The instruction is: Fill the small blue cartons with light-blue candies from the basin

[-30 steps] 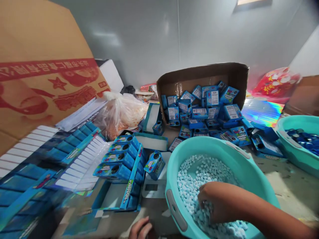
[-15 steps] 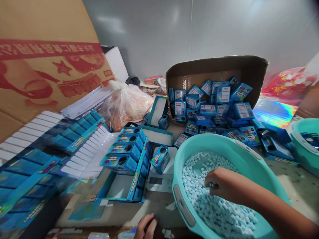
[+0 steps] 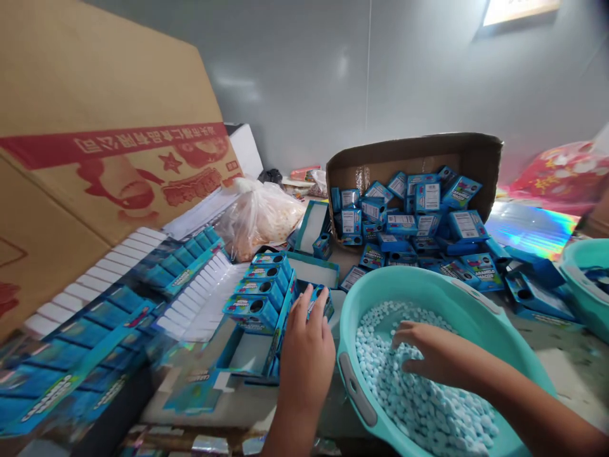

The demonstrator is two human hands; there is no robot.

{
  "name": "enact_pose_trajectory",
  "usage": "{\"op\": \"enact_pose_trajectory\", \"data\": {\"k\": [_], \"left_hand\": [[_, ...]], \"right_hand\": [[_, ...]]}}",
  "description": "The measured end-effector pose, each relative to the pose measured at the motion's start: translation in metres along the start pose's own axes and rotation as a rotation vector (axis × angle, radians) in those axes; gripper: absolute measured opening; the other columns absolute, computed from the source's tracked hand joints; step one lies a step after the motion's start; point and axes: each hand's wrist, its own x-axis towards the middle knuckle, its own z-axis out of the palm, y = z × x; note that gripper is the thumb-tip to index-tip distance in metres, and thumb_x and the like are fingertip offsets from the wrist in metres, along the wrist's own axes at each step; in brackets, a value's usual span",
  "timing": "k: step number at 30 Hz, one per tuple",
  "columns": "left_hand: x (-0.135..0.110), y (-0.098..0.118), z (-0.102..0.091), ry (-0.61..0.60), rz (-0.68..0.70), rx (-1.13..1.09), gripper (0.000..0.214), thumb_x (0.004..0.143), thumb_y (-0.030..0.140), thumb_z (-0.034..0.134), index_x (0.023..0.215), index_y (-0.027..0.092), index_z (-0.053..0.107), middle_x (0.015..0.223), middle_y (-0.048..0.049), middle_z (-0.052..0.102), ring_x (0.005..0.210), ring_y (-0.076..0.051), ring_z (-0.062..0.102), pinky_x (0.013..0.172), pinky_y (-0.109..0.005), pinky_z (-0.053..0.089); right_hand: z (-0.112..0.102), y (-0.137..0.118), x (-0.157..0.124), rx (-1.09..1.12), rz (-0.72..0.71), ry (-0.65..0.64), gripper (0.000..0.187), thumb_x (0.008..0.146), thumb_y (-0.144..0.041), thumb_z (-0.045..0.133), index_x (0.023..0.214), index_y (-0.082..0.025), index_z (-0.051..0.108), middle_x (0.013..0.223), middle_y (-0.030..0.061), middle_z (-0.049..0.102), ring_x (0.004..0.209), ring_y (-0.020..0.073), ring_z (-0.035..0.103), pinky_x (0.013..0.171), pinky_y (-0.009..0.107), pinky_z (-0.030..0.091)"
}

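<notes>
A teal basin (image 3: 457,293) in front of me holds a heap of small pale blue tablets (image 3: 419,400). My right hand (image 3: 425,352) hovers over the heap with fingers curled, pinching tablets. My left hand (image 3: 307,352) reaches forward with fingers spread onto a small blue box (image 3: 327,303) that sits on a white scale. Just left of it stands an open blue display tray (image 3: 252,352) with several small blue boxes (image 3: 259,293) stacked at its back.
A tipped cardboard carton (image 3: 419,155) spills many small blue boxes at the back. A second teal basin (image 3: 587,279) stands at the right edge. Flat blue packaging (image 3: 109,324) and a big printed carton (image 3: 95,127) fill the left. A plastic bag (image 3: 259,216) lies behind.
My left hand rose from the near table edge and reached the small blue box on the scale. My right hand lifted out of the tablets and now hovers above them.
</notes>
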Motion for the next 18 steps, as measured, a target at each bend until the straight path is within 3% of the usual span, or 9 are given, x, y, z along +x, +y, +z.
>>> {"op": "enact_pose_trajectory", "data": {"k": [3, 5, 7, 9, 11, 12, 15, 16, 18], "left_hand": [[0.033, -0.008, 0.016, -0.244, -0.083, 0.087, 0.055, 0.086, 0.006, 0.052, 0.139, 0.018, 0.054, 0.137, -0.0195, 0.057, 0.122, -0.033, 0.059, 0.101, -0.049, 0.05], [0.043, -0.012, 0.019, -0.301, -0.078, 0.102, 0.06, 0.081, 0.005, 0.058, 0.139, 0.016, 0.055, 0.124, -0.0205, 0.066, 0.113, -0.034, 0.064, 0.097, -0.049, 0.051], [0.044, -0.013, 0.008, -0.321, -0.056, 0.09, 0.067, 0.076, 0.006, 0.062, 0.141, 0.018, 0.052, 0.111, -0.0165, 0.071, 0.104, -0.031, 0.068, 0.093, -0.043, 0.054], [0.038, -0.013, -0.02, -0.329, 0.006, 0.047, 0.071, 0.075, 0.007, 0.062, 0.143, 0.023, 0.05, 0.11, -0.0112, 0.073, 0.102, -0.026, 0.07, 0.091, -0.037, 0.057], [0.026, -0.019, -0.062, -0.296, 0.132, -0.024, 0.071, 0.077, 0.009, 0.056, 0.144, 0.031, 0.048, 0.123, -0.0055, 0.07, 0.109, -0.022, 0.068, 0.094, -0.034, 0.057], [0.019, -0.027, -0.085, -0.258, 0.195, -0.022, 0.072, 0.078, 0.01, 0.053, 0.145, 0.036, 0.046, 0.129, -0.0015, 0.067, 0.112, -0.021, 0.067, 0.096, -0.033, 0.056], [0.005, -0.063, -0.147, -0.327, 0.341, 0.092, 0.066, 0.084, 0.023, 0.054, 0.146, 0.041, 0.043, 0.135, 0.0036, 0.063, 0.117, -0.02, 0.065, 0.1, -0.031, 0.054], [0.004, -0.076, -0.16, -0.373, 0.299, 0.148, 0.063, 0.086, 0.028, 0.055, 0.146, 0.042, 0.042, 0.14, 0.004, 0.058, 0.123, -0.022, 0.061, 0.105, -0.035, 0.05], [0.01, -0.096, -0.174, -0.333, 0.312, 0.137, 0.054, 0.085, 0.036, 0.059, 0.138, 0.042, 0.054, 0.135, 0.0043, 0.063, 0.119, -0.023, 0.064, 0.103, -0.035, 0.052]], "right_hand": [[-0.001, -0.003, -0.003, -0.006, 0.019, -0.023, 0.036, 0.076, -0.022, 0.067, 0.112, -0.02, 0.069, 0.114, 0.0116, 0.065, 0.1, 0.03, 0.064, 0.087, 0.041, 0.048], [-0.002, -0.006, -0.005, 0.002, 0.022, -0.018, 0.038, 0.074, -0.019, 0.068, 0.111, -0.021, 0.07, 0.113, 0.0116, 0.067, 0.1, 0.0308, 0.064, 0.087, 0.04, 0.049], [-0.002, -0.008, -0.008, 0.024, 0.008, 0.016, 0.037, 0.072, -0.015, 0.067, 0.108, -0.023, 0.072, 0.108, 0.0101, 0.068, 0.098, 0.0303, 0.065, 0.085, 0.039, 0.049], [-0.002, -0.008, -0.011, 0.055, -0.007, 0.056, 0.037, 0.072, -0.014, 0.067, 0.107, -0.026, 0.072, 0.105, 0.0089, 0.07, 0.096, 0.0299, 0.066, 0.083, 0.039, 0.049], [-0.002, -0.006, -0.012, 0.076, -0.009, 0.073, 0.038, 0.073, -0.016, 0.066, 0.109, -0.027, 0.071, 0.106, 0.0092, 0.07, 0.097, 0.0308, 0.066, 0.083, 0.04, 0.05], [-0.002, -0.005, -0.012, 0.076, -0.002, 0.075, 0.038, 0.074, -0.018, 0.066, 0.111, -0.027, 0.071, 0.109, 0.0099, 0.069, 0.098, 0.0318, 0.066, 0.084, 0.041, 0.05], [-0.001, -0.002, -0.013, 0.05, 0.026, 0.076, 0.037, 0.078, -0.021, 0.063, 0.114, -0.025, 0.071, 0.116, 0.012, 0.068, 0.102, 0.035, 0.065, 0.088, 0.046, 0.05], [-0.001, -0.002, -0.013, 0.046, 0.032, 0.074, 0.037, 0.078, -0.022, 0.063, 0.114, -0.024, 0.071, 0.117, 0.0124, 0.068, 0.103, 0.0358, 0.065, 0.089, 0.047, 0.05], [0.0, -0.001, -0.014, 0.055, 0.028, 0.074, 0.037, 0.079, -0.023, 0.063, 0.115, -0.023, 0.07, 0.118, 0.0123, 0.067, 0.105, 0.0362, 0.064, 0.091, 0.048, 0.049]]}}
